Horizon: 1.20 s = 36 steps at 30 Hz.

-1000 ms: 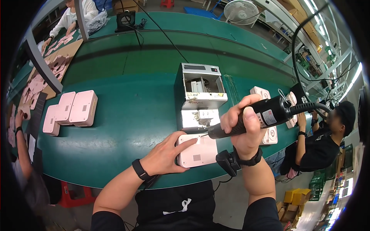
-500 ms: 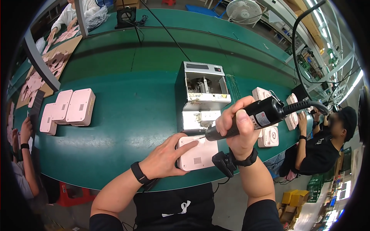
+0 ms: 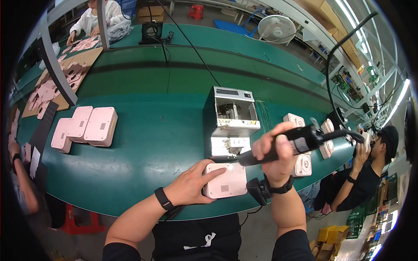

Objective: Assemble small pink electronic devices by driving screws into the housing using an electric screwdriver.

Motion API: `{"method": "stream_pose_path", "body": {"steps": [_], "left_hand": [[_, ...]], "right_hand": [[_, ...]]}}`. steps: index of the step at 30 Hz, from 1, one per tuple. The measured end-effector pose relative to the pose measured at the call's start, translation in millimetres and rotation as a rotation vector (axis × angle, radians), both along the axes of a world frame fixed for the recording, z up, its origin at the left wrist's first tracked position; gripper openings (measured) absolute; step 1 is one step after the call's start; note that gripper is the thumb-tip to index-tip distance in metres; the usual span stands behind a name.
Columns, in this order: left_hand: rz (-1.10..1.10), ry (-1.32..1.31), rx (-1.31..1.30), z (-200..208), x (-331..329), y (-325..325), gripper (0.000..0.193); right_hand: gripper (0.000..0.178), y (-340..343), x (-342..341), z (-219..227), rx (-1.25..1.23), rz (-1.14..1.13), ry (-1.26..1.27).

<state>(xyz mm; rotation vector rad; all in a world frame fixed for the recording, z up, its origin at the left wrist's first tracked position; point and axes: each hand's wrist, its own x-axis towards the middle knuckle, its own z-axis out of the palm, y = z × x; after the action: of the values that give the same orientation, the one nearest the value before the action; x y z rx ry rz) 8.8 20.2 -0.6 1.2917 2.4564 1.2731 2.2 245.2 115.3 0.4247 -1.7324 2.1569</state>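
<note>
A pale pink plastic housing (image 3: 230,179) with rounded corners and a slotted vent lies at the table's front edge. My left hand (image 3: 192,184) grips its left side, the index finger stretched across the top face. My right hand (image 3: 278,156) is closed round a black electric screwdriver (image 3: 300,141), held tilted, its cable running off to the right. The bit points left, by the housing's back edge; blur hides whether it touches. Just behind stands a metal screw feeder (image 3: 235,126) with an open front.
Several pink housings (image 3: 101,126) stand on the green table (image 3: 143,169) at the left. More pink parts (image 3: 302,165) lie to the right, by a co-worker in black (image 3: 363,182). Pink sheet pieces (image 3: 48,90) cover a board at far left. A hanging cable (image 3: 328,74) arcs above the right side.
The screwdriver's bit has shifted from the housing's top, beside my left index finger, to its back edge. My left hand keeps its hold. The co-worker at right has raised a pale part.
</note>
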Motion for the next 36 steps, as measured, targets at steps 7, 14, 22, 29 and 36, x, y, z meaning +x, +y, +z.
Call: {"method": "stream_pose_path", "body": {"steps": [7,14,22,29,36], "left_hand": [[-0.004,-0.026,-0.007,1.0,0.6,0.3,0.091],[-0.008,-0.009,0.006,-1.1,-5.1,-0.6,0.088],[0.006,0.021,0.013,-2.0,-0.6,-0.4,0.088],[0.024,0.014,0.004,-6.7,0.8,0.6,0.09],[-0.004,0.013,-0.015,-7.2,-0.7,-0.6,0.088]], "right_hand": [[0.02,3.4,-17.3,10.8,0.004,-0.112,0.068],[0.025,-10.9,-1.7,20.3,-0.018,0.032,0.02],[0.035,-38.3,9.3,16.5,-0.015,0.206,0.057],[0.04,-44.8,5.7,8.5,0.012,0.226,-0.01],[0.044,-51.0,6.2,8.2,0.008,0.26,-0.074]]}}
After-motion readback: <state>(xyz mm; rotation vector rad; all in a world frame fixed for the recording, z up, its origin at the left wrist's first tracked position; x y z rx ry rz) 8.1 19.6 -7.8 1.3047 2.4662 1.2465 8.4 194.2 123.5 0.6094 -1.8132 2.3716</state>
